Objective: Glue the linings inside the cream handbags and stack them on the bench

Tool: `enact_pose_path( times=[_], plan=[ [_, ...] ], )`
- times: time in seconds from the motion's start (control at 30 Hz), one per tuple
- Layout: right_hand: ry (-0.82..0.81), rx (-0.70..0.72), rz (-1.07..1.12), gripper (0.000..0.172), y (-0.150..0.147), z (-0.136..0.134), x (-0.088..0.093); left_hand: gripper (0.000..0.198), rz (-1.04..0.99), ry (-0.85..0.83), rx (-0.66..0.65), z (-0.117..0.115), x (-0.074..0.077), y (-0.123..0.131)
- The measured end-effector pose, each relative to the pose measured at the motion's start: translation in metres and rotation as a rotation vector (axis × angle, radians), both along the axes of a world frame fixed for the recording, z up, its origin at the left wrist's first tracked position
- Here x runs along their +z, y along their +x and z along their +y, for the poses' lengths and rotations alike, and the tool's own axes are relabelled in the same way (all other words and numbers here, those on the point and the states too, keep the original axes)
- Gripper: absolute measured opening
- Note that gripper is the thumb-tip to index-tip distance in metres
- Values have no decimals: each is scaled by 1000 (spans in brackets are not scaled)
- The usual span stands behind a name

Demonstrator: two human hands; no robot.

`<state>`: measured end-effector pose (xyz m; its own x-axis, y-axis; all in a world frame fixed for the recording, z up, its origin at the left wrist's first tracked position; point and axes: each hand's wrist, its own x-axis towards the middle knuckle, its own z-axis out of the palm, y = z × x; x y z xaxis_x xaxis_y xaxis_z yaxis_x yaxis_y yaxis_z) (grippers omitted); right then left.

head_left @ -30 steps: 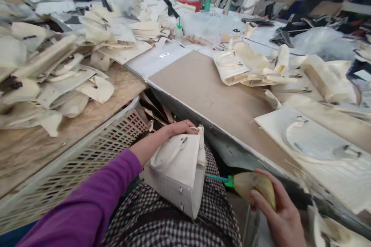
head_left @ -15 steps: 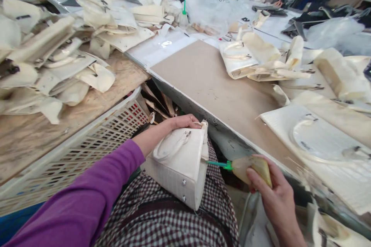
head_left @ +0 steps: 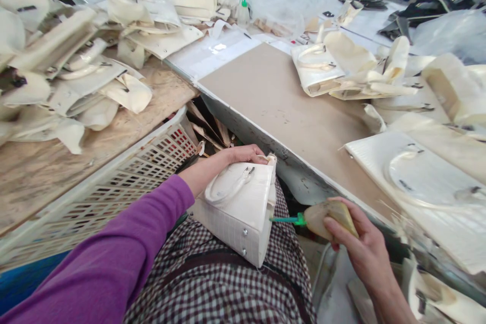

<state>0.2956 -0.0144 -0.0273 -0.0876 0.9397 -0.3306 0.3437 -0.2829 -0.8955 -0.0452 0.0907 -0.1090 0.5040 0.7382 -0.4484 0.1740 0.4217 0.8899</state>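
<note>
A cream handbag [head_left: 237, 202] with a looped handle and metal studs on its base rests tilted on my lap, over a checked apron [head_left: 212, 288]. My left hand [head_left: 248, 154] grips the bag at its upper edge; some of the fingertips are hidden by the bag. In my right hand [head_left: 360, 238] is a squeeze bottle [head_left: 328, 218] holding a yellowish substance. Its green nozzle points left, with the tip at the open side edge of the bag. Whether the tip touches the bag I cannot tell.
Left of me stands a white plastic basket [head_left: 152, 172] beside a wooden board [head_left: 167, 83] heaped with cream bag pieces [head_left: 87, 86]. A brown-topped table [head_left: 266, 81] lies ahead, with more cream bags [head_left: 322, 68] at right. Another green-tipped bottle [head_left: 243, 12] stands further back.
The view has shifted slightly, so the surroundings sit a little higher. Both hands keep their holds on the bag and bottle, and the nozzle remains at the bag's side edge.
</note>
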Motion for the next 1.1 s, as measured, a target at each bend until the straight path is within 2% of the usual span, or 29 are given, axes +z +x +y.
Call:
enact_pose_path(
  times=[0.27, 0.4, 0.53, 0.63, 0.83, 1.1],
  plan=[
    [-144, 55, 108, 52, -1, -23, 8, 43, 35, 27, 3, 0, -1, 0],
    [-63, 18, 71, 49, 0, -14, 2, 43, 36, 24, 2, 2, -6, 0],
    [47, -70, -10, 57, 1, 0, -8, 43, 33, 22, -3, 3, -9, 1],
    [66, -59, -10, 57, 4, -1, -8, 45, 25, 18, -1, 3, -10, 1],
    [-66, 62, 68, 49, 11, -20, 2, 44, 9, 2, 19, 2, -8, 3],
    [-146, 56, 143, 51, 5, -30, 5, 44, 7, -40, 40, -1, -1, 5]
  ],
)
